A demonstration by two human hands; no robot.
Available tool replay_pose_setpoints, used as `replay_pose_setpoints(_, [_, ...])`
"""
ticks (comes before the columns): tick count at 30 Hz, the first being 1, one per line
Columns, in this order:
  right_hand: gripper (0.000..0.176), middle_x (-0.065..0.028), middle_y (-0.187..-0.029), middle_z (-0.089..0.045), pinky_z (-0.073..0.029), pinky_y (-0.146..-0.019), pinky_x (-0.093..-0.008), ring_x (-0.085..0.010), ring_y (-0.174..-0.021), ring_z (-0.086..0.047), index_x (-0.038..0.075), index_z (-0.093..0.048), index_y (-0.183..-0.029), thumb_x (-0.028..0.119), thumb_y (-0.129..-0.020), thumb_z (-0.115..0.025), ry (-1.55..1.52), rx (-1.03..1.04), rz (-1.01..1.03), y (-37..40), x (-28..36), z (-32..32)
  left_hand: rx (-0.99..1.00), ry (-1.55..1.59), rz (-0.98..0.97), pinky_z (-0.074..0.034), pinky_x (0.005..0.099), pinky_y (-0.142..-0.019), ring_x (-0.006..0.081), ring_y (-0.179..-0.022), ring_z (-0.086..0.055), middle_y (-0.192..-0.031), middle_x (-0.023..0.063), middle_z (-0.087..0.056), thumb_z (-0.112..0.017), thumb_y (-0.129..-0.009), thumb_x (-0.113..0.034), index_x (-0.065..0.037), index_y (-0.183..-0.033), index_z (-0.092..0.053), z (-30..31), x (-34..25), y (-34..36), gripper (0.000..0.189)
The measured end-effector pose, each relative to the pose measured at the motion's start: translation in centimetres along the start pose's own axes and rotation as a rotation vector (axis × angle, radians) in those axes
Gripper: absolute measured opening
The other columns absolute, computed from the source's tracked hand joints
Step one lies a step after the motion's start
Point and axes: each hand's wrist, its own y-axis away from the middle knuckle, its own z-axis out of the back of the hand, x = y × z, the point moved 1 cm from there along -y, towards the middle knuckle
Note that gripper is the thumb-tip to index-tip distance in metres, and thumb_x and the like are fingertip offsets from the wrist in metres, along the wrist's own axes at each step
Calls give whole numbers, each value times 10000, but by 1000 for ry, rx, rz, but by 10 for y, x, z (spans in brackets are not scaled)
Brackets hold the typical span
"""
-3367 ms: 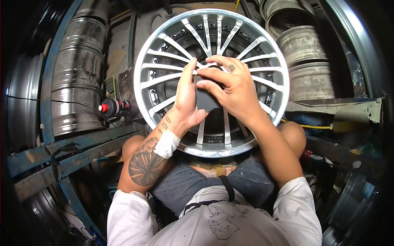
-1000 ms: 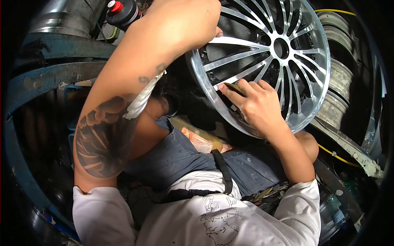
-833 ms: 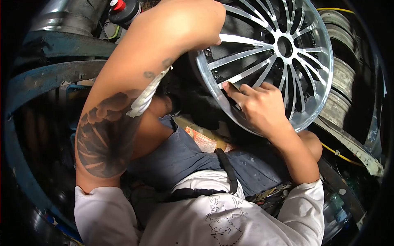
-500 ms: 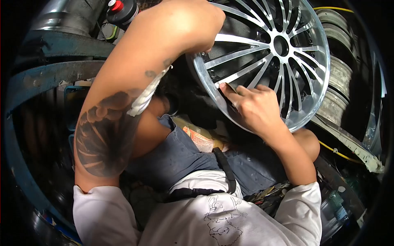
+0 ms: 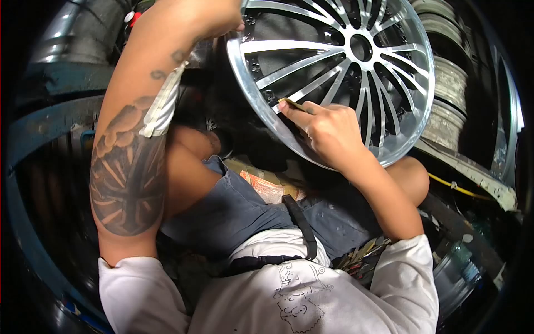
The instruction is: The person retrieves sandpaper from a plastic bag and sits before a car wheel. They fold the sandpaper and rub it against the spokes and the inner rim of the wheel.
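Note:
A large multi-spoke alloy wheel point(image 5: 360, 48), with bright silver spokes and dark gaps, leans tilted over my lap. My right hand point(image 5: 328, 129) pinches a small, thin brownish sheet point(image 5: 290, 103) against the outer end of a lower-left spoke, beside the rim lip. At the top edge of the view, my left hand point(image 5: 219, 18) is closed at the wheel's upper-left rim; most of its fingers are hidden. A white strip of wrapping point(image 5: 162, 103) clings to my left forearm.
Several dull wheel rims point(image 5: 445, 83) are stacked at the right. A blue metal frame point(image 5: 55, 122) and a large silver cylinder point(image 5: 78, 33) stand at the left. A yellow hose point(image 5: 459, 188) runs at the lower right, near a clear container point(image 5: 459, 267).
The wheel and both hands appear shifted up and left in the view. My right hand still holds the sheet near the same spoke end, and more of the sheet shows.

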Motion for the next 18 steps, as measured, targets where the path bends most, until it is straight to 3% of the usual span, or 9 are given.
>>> replay_pose_setpoints(4, [363, -34, -883, -714, -546, -610, -356, -212, -670, -709, 156, -767, -1157, 129, -819, -641, -30, 25, -28, -8, 17, 24, -16, 25, 20, -576, 451, -786, 388, -898, -726, -932, 202, -748, -761, -804, -265, -70, -1091, -714, 6, 0, -2, 350])
replay_pose_setpoints(8, [387, -58, -903, -737, -555, -578, -393, -249, -649, -715, 181, -770, -1170, 119, -811, -639, -1, 177, -104, -1, 9, 11, 18, 61, 19, -573, 445, -783, 380, -893, -728, -939, 202, -749, -756, -822, -259, -65, -1104, -713, 14, -1, -1, 344])
replay_pose_setpoints(11, [412, -58, -1028, -770, -549, -556, -389, -274, -642, -706, 202, -775, -1183, 88, -806, -656, -69, -17, -102, -2, 10, 1, 55, 113, 24, -571, 440, -781, 374, -889, -729, -945, 202, -750, -752, -836, -254, -62, -1113, -712, 18, -4, 0, 340])
replay_pose_setpoints(15, [361, -69, -924, -744, -556, -580, -396, -278, -668, -724, 183, -763, -1158, 116, -836, -613, -38, 159, -118, -4, 15, 15, 139, 185, 67, -568, 434, -778, 366, -884, -730, -953, 202, -752, -747, -854, -248, -58, -1125, -711, 29, -17, 7, 334])
replay_pose_setpoints(16, [360, -72, -928, -745, -555, -581, -399, -281, -683, -728, 188, -756, -1173, 125, -854, -602, -91, 24, -126, -6, 17, 13, 171, 214, 81, -567, 432, -777, 364, -882, -731, -955, 202, -752, -746, -858, -246, -57, -1129, -711, 32, -20, 5, 332])
replay_pose_setpoints(18, [362, -69, -925, -743, -557, -586, -404, -279, -696, -728, 195, -754, -1186, 131, -863, -602, -84, 31, -152, 1, 9, -7, 204, 230, 93, -565, 429, -776, 360, -880, -732, -959, 202, -753, -743, -867, -243, -54, -1135, -710, 35, -27, 5, 329])
